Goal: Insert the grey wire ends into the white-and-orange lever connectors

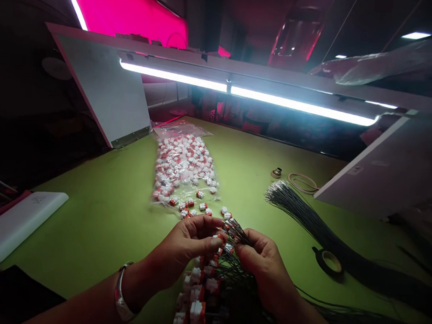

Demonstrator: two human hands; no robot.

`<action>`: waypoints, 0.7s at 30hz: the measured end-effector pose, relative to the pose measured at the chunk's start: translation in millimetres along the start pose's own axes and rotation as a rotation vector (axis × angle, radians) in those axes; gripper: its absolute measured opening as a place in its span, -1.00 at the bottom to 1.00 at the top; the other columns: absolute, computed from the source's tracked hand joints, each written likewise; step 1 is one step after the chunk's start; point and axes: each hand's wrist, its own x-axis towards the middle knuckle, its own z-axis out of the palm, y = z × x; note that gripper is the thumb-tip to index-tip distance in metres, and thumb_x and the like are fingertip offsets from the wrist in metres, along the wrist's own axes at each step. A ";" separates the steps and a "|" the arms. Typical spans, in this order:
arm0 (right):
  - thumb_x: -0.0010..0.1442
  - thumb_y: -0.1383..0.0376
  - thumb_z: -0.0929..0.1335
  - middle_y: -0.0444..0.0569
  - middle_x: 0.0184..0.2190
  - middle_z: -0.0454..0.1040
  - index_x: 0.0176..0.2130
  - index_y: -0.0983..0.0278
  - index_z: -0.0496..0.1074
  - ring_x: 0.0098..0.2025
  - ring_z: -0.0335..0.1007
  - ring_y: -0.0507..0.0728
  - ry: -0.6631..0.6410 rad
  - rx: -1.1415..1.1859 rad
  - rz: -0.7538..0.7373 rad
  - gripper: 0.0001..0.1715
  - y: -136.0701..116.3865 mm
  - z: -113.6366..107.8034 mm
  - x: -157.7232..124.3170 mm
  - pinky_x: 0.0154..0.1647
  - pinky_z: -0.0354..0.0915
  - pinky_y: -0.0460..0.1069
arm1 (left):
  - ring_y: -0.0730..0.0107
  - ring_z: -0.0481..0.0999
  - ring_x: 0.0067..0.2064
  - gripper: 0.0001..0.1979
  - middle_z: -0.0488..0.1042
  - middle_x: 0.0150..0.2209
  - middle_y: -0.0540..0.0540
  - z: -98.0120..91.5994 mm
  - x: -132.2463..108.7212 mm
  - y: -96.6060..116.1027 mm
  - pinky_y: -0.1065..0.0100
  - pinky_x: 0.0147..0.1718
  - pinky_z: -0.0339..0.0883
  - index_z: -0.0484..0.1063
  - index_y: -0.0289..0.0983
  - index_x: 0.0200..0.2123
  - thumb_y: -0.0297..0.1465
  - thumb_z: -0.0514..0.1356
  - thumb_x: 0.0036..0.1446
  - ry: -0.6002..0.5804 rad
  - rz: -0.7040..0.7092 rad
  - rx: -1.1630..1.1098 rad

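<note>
Bench inspection, from my own view. My left hand (pixel 184 243) and my right hand (pixel 262 266) are raised close together over the green tabletop (pixel 96 232), and the grip on both sides is narrow. My left fingertips (pixel 206 225) pinch an orange-and-white lever connector (pixel 218 237) at the top of a run of identical units. My right fingers (pixel 249 241) close on thin dark wires (pixel 237 231), whose bright ends fan out just above my fingertips. My fingers hide the contact area, so I cannot tell which wire seats in which port.

The connector run (pixel 196 299) lies on the tabletop directly below my hands, and dark wires trail from it toward my right forearm. A silver bangle (pixel 122 293) sits on my left wrist.

Ahead of my hands, a clear plastic bag (pixel 182 169) lies packed with more connectors, and loose units (pixel 198 206) are scattered just beside its near end. To the right lies a long bundle of dark wire (pixel 308 222), with a roll of black tape (pixel 327 263) near it. Beyond these are a coil of tan cord (pixel 303 183) and a small brass fitting (pixel 276 172). A flat white device (pixel 19 222) rests at the left edge. An LED light bar (pixel 243 92) spans the table overhead.
</note>
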 end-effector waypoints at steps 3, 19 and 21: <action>0.03 0.25 0.49 -0.20 -0.61 0.30 -0.44 0.32 0.50 -0.51 0.12 -0.01 0.003 -0.001 -0.019 -0.82 0.4 -0.9 -1.2 -0.49 0.11 -0.12 | 0.53 0.48 -0.44 -0.73 0.61 -0.36 -0.06 -0.2 -2.2 -0.8 0.49 -0.43 0.37 0.60 -0.32 -0.28 -0.42 0.49 -0.10 -0.012 0.008 0.002; 0.21 0.17 0.39 -0.19 -0.53 0.24 -0.46 0.30 0.36 -0.47 0.02 0.01 0.003 -0.233 -0.157 -0.69 9.3 -3.1 -3.1 -0.47 0.06 -0.10 | 0.45 0.54 -0.38 -0.74 0.61 -0.36 -0.05 -0.4 -4.9 -12.2 0.44 -0.38 0.44 0.58 -0.29 -0.30 -0.50 0.49 -0.12 -0.063 0.047 -0.059; 0.21 0.17 0.38 -0.19 -0.53 0.23 -0.46 0.29 0.35 -0.46 0.01 0.01 0.022 -0.247 -0.177 -0.70 9.2 -2.6 -3.4 -0.47 0.06 -0.09 | 0.44 0.54 -0.39 -0.74 0.61 -0.38 -0.04 -1.4 -5.2 -13.2 0.42 -0.38 0.45 0.57 -0.30 -0.33 -0.50 0.50 -0.14 -0.055 0.019 -0.060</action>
